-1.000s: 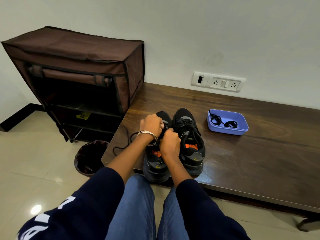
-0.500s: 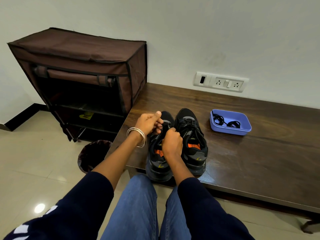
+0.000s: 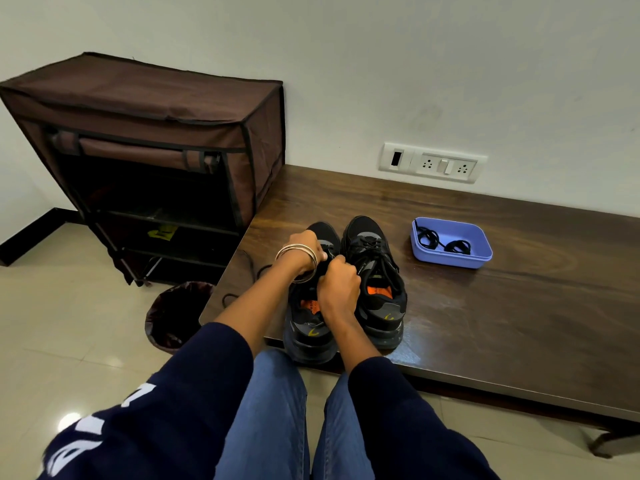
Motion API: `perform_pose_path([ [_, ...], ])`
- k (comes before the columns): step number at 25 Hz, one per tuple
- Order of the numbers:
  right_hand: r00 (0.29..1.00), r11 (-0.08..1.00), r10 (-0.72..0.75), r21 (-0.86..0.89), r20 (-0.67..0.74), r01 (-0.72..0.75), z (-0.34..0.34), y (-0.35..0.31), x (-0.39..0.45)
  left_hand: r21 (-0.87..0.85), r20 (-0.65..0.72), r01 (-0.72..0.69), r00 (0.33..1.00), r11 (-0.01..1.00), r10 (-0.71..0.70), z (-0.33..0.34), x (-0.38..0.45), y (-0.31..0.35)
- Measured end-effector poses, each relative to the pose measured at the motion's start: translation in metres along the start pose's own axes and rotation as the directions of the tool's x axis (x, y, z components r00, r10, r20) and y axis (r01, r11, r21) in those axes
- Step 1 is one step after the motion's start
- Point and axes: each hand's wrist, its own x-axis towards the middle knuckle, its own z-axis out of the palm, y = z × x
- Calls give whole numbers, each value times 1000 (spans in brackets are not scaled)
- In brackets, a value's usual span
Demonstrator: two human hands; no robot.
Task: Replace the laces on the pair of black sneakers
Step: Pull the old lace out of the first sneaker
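Note:
Two black sneakers with orange insoles stand side by side at the near edge of the dark wooden table. The right sneaker is laced. Over the left sneaker both hands work at its lacing. My left hand, with bangles on the wrist, pinches the black lace near the toe end. My right hand is curled tight on the lace over the tongue. A loose length of black lace trails off to the left across the table. The eyelets under my hands are hidden.
A blue plastic tray holding coiled black laces sits right of the shoes. A brown fabric shoe rack stands left of the table, a dark bin on the floor below it. A socket panel is on the wall.
My left hand pulled out to the left with the lace, then came back over the left sneaker's toe end. My right hand stayed on the tongue area.

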Motion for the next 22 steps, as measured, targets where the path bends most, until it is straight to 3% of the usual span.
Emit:
perform_pose_path([
  [3, 1000, 1000, -5, 5, -7, 6, 0, -1, 0, -183, 8, 76, 997, 980, -76, 2, -2, -5],
  [6, 1000, 1000, -12, 2, -11, 12, 2, -1, 0, -436, 79, 136, 990, 889, -113, 3, -4, -8],
  [10, 1000, 1000, -7, 8, -15, 7, 2, 0, 1, -335, 62, 137, 990, 932, -124, 7, -7, -1],
  [12, 1000, 1000, -1, 12, -26, 1, 2, 0, 1, -448, 86, 185, 983, 875, -163, 7, -10, 4],
  [15, 1000, 1000, 1, 1, -27, -1, 3, 0, 2, -642, 131, 269, 961, 718, -243, 1, -16, 3],
  [17, 1000, 1000, 0, -25, -18, -1, 3, -1, 2, -756, 122, 253, 961, 604, -250, -1, -20, -3],
  [18, 1000, 999, 0, -43, -16, 0, 3, -1, 1, -840, 95, 197, 971, 505, -220, -1, -21, -6],
  [20, 1000, 997, 0, -78, -22, -2, 2, -3, 0, -983, 20, 41, 993, 179, -119, 3, -23, -13],
  [22, 1000, 996, 4, -92, -24, -6, 1, -3, 0, -991, -83, -85, 996, -99, -21, 3, -28, -19],
])
